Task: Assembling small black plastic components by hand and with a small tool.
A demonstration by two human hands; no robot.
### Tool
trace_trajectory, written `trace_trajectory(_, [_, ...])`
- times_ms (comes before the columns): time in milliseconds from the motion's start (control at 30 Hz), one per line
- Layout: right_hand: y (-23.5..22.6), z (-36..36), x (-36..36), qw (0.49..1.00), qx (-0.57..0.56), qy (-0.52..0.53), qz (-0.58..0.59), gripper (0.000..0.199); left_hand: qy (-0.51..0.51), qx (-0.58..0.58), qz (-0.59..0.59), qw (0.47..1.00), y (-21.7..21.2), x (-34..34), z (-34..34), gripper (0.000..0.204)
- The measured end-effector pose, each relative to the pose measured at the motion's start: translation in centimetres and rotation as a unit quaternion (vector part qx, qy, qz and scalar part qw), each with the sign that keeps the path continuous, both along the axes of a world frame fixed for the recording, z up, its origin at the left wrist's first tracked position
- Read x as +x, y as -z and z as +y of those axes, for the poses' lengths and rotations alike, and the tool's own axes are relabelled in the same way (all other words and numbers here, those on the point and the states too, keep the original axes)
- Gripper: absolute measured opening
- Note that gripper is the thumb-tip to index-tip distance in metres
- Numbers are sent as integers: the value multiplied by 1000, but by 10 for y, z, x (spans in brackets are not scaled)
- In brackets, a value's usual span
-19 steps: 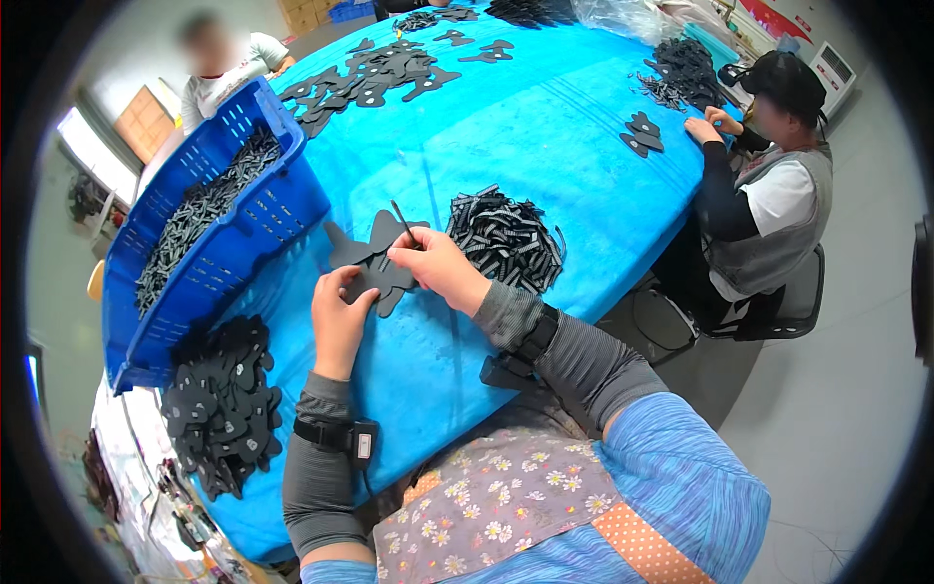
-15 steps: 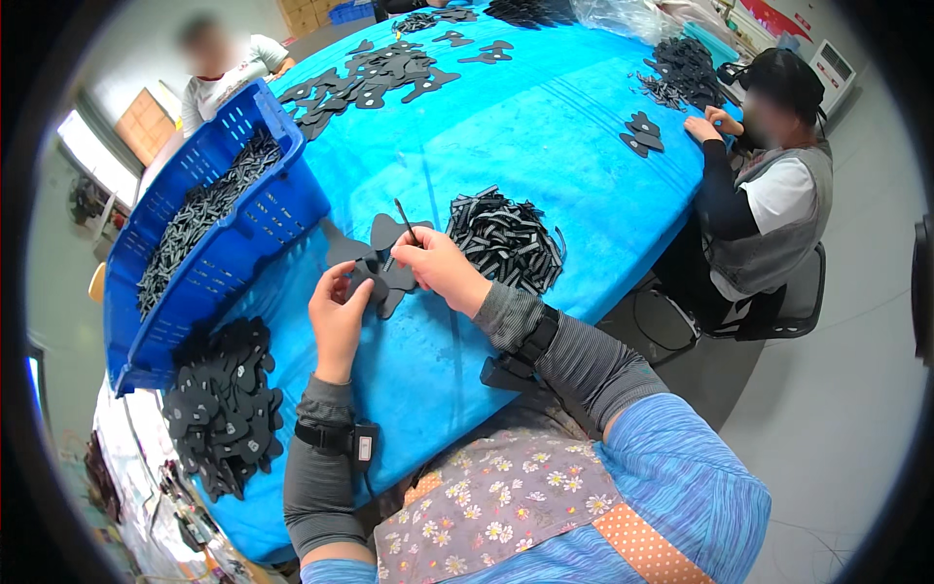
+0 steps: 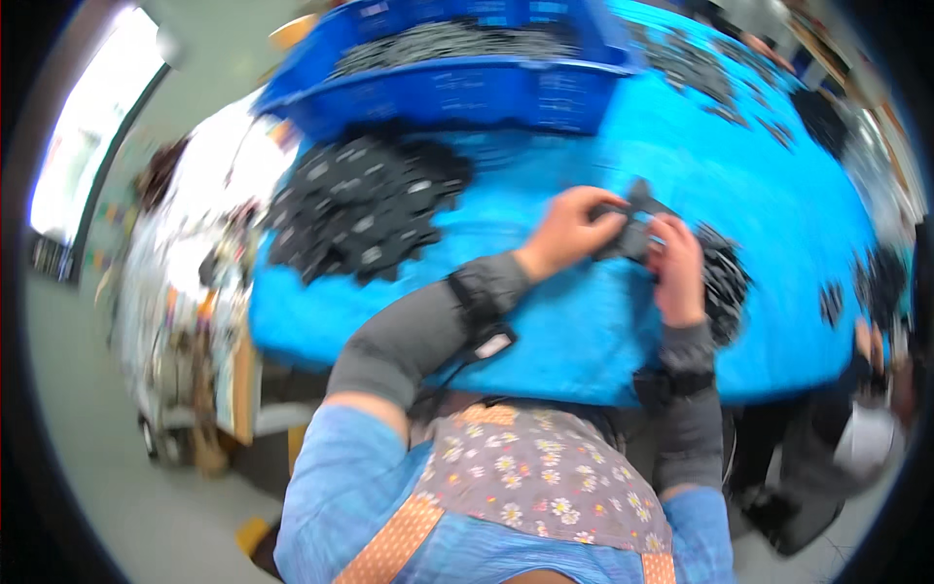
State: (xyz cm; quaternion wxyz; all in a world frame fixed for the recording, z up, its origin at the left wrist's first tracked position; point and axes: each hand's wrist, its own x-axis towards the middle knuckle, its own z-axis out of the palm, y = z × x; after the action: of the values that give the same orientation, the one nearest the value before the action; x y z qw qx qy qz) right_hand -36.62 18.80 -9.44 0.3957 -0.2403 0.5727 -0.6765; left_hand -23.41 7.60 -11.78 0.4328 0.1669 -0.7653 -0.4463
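Over the blue tablecloth (image 3: pixel 506 365), my left hand (image 3: pixel 574 232) pinches a flat dark cut-out piece (image 3: pixel 630 232) between thumb and fingers. The curled fingers of my right hand (image 3: pixel 679 265) meet that piece at its right side. Motion blur hides what the right fingers hold; no tool shows clearly there. Just beyond the right hand lies a heap of short dark strips (image 3: pixel 725 282), partly covered by it. A larger pile of black cut-out pieces (image 3: pixel 365 209), some with pale marks, spreads to the left of my left hand.
A blue plastic crate (image 3: pixel 564 97) of grey strips (image 3: pixel 448 47) stands at the far table side, behind the black pile. More dark pieces (image 3: pixel 686 68) lie at the far right. A co-worker (image 3: pixel 866 428) sits by the right table edge. Cluttered goods (image 3: pixel 209 234) fill the left.
The view has swung left, so the crate and black pile appear nearer the middle. The thin dark tool seen earlier in my right hand no longer shows. The left hand still holds a cut-out piece.
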Motion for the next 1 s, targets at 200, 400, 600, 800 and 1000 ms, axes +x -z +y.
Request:
trace_trajectory(200, [2, -1, 6, 999, -17, -29, 8, 9, -3, -17, 32, 999, 4, 7, 1, 20])
trace_trajectory(400, [3, -5, 5, 1000, 3, -20, 17, 9, 3, 3, 9, 1000, 3, 10, -2, 18])
trace_trajectory(600, [4, -4, 3, 999, -5, -33, 6, 9, -19, 16, 69, 997, -9, 10, 3, 13])
trace_trajectory(800, [1, 1, 1, 998, -40, -42, -6, 7, -32, 53, 90, 994, -6, 3, 5, 13])
trace_trajectory(1000, [1, -1, 2, 996, -90, 10, 0, 10, 81, 222, 98, 967, -12, 5, 15, 15])
